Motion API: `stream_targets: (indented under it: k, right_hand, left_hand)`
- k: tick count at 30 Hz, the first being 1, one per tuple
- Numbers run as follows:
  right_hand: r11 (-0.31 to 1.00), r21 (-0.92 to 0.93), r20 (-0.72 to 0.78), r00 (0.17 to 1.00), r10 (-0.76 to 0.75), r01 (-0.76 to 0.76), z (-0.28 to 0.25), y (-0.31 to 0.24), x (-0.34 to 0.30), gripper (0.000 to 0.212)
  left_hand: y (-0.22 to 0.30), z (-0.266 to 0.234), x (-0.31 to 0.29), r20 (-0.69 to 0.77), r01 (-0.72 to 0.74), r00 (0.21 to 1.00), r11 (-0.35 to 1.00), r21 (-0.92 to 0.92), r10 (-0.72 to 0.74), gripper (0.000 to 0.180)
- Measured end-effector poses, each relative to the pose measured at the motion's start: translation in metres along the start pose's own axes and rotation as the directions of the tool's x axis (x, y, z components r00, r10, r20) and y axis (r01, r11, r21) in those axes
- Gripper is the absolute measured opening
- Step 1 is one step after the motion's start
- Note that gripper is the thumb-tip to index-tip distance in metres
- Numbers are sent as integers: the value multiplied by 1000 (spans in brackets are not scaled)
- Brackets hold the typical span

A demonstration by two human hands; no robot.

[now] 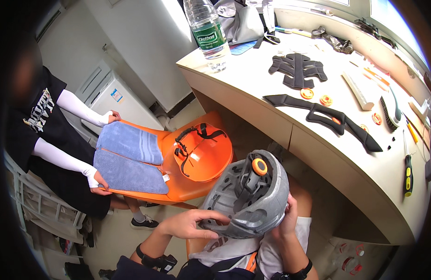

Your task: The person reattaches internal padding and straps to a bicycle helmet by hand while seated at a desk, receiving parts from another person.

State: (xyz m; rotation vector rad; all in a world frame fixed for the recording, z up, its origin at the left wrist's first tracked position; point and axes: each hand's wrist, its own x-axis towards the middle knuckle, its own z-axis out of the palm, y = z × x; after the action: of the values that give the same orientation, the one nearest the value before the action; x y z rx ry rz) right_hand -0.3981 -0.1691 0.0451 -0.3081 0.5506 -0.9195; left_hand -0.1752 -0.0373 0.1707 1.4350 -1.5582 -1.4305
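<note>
A grey foam helmet liner [271, 212] rests over my lap, its hollow side facing up and left. Inside it sits a dark adjuster strap with an orange-rimmed dial [259, 166]. My left hand [195, 224] grips the liner's near left edge, fingers over the rim and thumb below. At its right side, my right hand [287, 218] is closed around the outer wall, with some fingers hidden behind it. Just beyond lies an orange helmet shell [208, 156], open side up with black straps in it, on an orange chair [178, 193].
Another person's hands [102, 183] hold the chair's back, draped with a blue towel [127, 170]. The table [253, 79] bears black pads [297, 70], orange discs [325, 100], a brush [390, 109], a screwdriver [408, 175] and a water bottle [210, 39]. Bottles [351, 265] stand on the floor.
</note>
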Motion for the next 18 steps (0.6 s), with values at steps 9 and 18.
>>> stream_targets:
  k: [9,18]
  right_hand:
    - [995,-13,6,996,-94,95,13,-3,-2,42]
    - [984,-124,110,987,-114,128,21,8,-7,54]
  left_hand:
    - [-10,10,30,-122,-64,992,841,-537,-3,66]
    - [4,16,43,-154,-14,970,586,-810,-190,55]
